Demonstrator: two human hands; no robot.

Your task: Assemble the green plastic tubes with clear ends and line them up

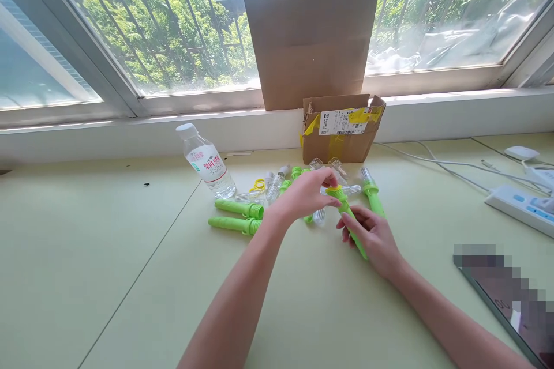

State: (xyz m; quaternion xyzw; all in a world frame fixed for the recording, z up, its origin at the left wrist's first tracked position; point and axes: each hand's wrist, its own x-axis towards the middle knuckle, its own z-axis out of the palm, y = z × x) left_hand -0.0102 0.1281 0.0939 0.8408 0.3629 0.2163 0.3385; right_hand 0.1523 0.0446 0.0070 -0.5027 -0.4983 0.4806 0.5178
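My right hand (377,240) is wrapped around a green plastic tube handle (358,242), which it holds at a slant with the threaded end up. At that end sits a yellow ring (333,189), pinched between the thumb and fingers of my left hand (308,191). Just beyond my right hand lies another green handle with a clear ribbed cap (371,189) on it. Under and behind my left hand are several clear caps and green parts, partly hidden. Two more green handles (234,225) lie left of my left wrist, near loose yellow rings (258,185).
A water bottle (210,167) stands at the back left. Against the sill is an open cardboard box (340,135) with a taller cardboard sheet (314,29) behind it. At right are a white power strip (519,207), cables and a phone (497,300), partly pixelated.
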